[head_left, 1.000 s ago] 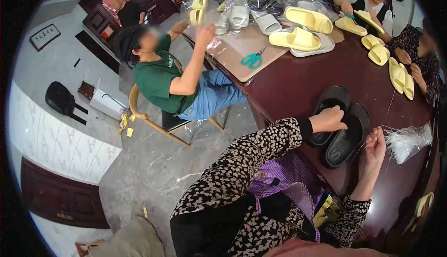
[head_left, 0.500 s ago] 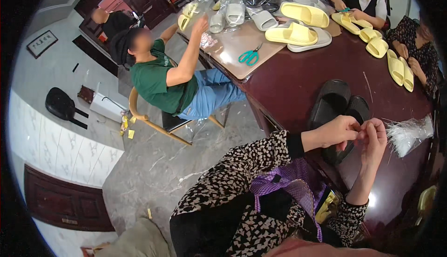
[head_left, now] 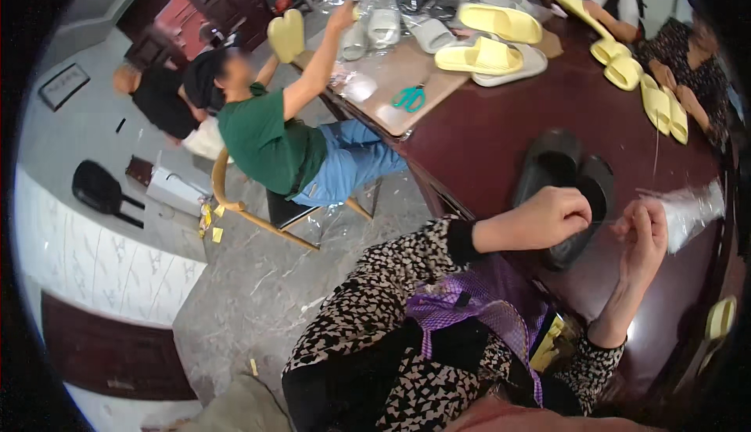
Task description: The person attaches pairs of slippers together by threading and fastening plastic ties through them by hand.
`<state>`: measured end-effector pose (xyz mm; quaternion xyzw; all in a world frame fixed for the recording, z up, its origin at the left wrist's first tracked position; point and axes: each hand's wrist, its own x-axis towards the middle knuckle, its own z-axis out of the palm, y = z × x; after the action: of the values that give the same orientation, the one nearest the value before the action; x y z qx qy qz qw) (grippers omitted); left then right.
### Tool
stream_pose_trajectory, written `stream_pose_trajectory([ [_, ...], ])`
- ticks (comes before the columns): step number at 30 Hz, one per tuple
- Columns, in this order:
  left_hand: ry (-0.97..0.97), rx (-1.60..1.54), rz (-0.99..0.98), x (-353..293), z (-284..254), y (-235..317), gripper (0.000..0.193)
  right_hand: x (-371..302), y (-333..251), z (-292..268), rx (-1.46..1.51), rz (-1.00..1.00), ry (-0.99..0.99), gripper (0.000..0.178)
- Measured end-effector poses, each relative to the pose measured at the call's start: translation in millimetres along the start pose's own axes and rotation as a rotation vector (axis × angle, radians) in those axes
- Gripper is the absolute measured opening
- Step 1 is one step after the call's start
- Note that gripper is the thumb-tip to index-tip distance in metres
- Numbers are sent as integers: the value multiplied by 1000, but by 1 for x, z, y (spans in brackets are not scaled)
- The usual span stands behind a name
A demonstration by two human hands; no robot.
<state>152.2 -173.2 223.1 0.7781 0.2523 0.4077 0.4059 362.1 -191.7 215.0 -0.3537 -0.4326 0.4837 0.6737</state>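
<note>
My left hand [head_left: 540, 219] is closed in a pinch above a pair of black slippers [head_left: 550, 170] on the dark red table. To its right, my right hand [head_left: 645, 232] is pinched too, thumb against fingers. A faint, thin strand seems to run between the two pinches; its ends are hidden in my fingers. The hands are apart, with the right one beside a clear bag of fine white strands [head_left: 695, 217]. Neither hand appears to grip the slippers, which lie side by side, partly covered by my left hand.
Yellow slippers [head_left: 501, 23] and grey ones lie toward the far side, near teal-handled scissors [head_left: 411, 98] on a brown board [head_left: 438, 91]. At left, a person in a green shirt [head_left: 266, 138] holds yellow slippers [head_left: 286, 37]. Other people sit along the far right edge.
My hands have moved apart, from nearly touching to a gap between them. The person in green has turned the yellow slippers upright, soles showing. The view has shifted slightly.
</note>
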Motion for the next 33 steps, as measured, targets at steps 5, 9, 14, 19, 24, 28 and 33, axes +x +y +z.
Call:
stream_pose_trajectory([
  [5,10,465,302,-12,-5,11,9,-13,-1,18,-176,45,91,4],
  [9,-33,519,341,-27,3,2,12,-30,26,-2,-259,64,111,6],
  [14,-119,554,306,-42,12,-19,15,-47,41,-10,-382,430,80,9],
  [19,-212,463,238,-54,12,-29,12,-52,51,-12,-453,688,-48,11],
  [24,-246,367,204,-50,9,-40,11,-37,57,-22,-392,920,-124,15],
  [28,-222,327,186,-47,6,-48,9,-18,53,-24,-389,1000,-124,16],
  [33,-148,375,231,-19,3,-63,5,27,40,-14,-664,811,-19,15],
])
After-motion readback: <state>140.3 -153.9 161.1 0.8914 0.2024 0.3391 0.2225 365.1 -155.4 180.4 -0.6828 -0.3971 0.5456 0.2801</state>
